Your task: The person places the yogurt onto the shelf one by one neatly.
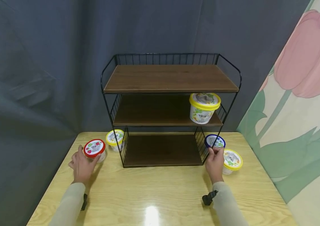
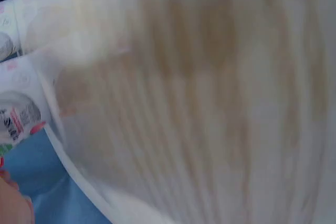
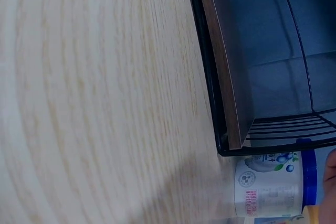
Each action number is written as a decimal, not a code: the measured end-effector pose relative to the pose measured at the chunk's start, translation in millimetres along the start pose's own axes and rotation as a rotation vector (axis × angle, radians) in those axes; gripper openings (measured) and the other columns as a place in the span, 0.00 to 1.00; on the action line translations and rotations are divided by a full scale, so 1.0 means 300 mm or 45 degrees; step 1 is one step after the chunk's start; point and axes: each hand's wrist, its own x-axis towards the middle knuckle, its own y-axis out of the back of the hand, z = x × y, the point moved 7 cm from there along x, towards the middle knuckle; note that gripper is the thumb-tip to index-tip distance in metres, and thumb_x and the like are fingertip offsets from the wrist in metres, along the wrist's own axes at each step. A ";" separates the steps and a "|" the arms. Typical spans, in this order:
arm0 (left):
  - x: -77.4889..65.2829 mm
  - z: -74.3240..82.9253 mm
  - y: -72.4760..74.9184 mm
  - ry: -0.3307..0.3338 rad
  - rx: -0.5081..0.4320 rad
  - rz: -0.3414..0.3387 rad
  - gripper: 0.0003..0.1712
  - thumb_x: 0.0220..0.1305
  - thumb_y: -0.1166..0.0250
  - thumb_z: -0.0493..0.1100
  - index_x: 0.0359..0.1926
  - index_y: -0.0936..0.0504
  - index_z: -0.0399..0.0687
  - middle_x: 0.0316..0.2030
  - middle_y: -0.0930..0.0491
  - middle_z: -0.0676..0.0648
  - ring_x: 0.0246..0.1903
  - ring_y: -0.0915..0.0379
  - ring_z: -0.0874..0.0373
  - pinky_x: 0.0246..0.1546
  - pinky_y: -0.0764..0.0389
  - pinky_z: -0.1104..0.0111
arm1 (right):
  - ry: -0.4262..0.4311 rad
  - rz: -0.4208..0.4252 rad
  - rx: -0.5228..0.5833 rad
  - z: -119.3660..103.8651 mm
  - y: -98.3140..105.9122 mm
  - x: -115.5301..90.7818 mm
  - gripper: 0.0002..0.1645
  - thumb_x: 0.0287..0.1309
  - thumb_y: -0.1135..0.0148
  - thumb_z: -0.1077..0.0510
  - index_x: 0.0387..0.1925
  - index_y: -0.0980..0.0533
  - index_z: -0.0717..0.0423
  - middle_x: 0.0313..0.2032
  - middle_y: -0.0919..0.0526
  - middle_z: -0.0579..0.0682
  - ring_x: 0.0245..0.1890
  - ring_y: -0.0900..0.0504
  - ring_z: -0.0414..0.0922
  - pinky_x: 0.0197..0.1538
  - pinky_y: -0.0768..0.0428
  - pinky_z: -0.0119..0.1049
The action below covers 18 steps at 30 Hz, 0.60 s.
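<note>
My left hand (image 1: 83, 166) reaches round a white tub with a red lid (image 1: 94, 148) at the table's left. The thumb overlaps the tub's right side; the other fingers are spread past the lid's left edge. At the left border of the left wrist view, part of that hand shows beside the printed red-lidded tub (image 2: 18, 111). My right hand (image 1: 215, 163) is just over the front of a blue-lidded tub (image 1: 214, 141), with thumb and fingers apart. In the right wrist view that tub (image 3: 270, 187) stands by the rack's corner, fingers close above its lid.
A three-tier rack (image 1: 162, 164) with black wire sides and brown boards stands between the hands. On its middle board sits a yellow-lidded tub (image 1: 203, 108). Other yellow-lidded tubs stand left of the rack (image 1: 115, 138) and beside my right hand (image 1: 232, 160). A dark curtain (image 1: 160, 28) hangs behind.
</note>
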 end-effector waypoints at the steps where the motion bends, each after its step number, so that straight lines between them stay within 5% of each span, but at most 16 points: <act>1: 0.007 -0.006 0.001 -0.005 -0.021 -0.023 0.60 0.59 0.30 0.61 0.78 0.56 0.39 0.66 0.39 0.27 0.68 0.51 0.31 0.56 0.53 0.38 | 0.006 0.008 0.000 -0.002 -0.003 -0.002 0.15 0.75 0.52 0.58 0.50 0.36 0.67 0.44 0.25 0.61 0.43 0.27 0.44 0.41 0.34 0.16; 8: 0.044 -0.001 -0.007 -0.006 -0.144 -0.136 0.60 0.61 0.30 0.52 0.78 0.61 0.41 0.72 0.45 0.30 0.69 0.54 0.31 0.58 0.53 0.38 | 0.025 0.012 0.019 -0.011 0.002 0.017 0.16 0.75 0.53 0.57 0.51 0.36 0.68 0.45 0.25 0.61 0.44 0.28 0.43 0.43 0.34 0.19; 18: 0.075 -0.002 0.003 0.186 -0.291 -0.310 0.70 0.57 0.26 0.50 0.78 0.73 0.42 0.76 0.50 0.33 0.73 0.60 0.32 0.68 0.60 0.34 | 0.018 0.023 0.023 0.000 0.001 0.002 0.12 0.73 0.50 0.60 0.48 0.35 0.67 0.41 0.24 0.60 0.39 0.30 0.35 0.41 0.34 0.17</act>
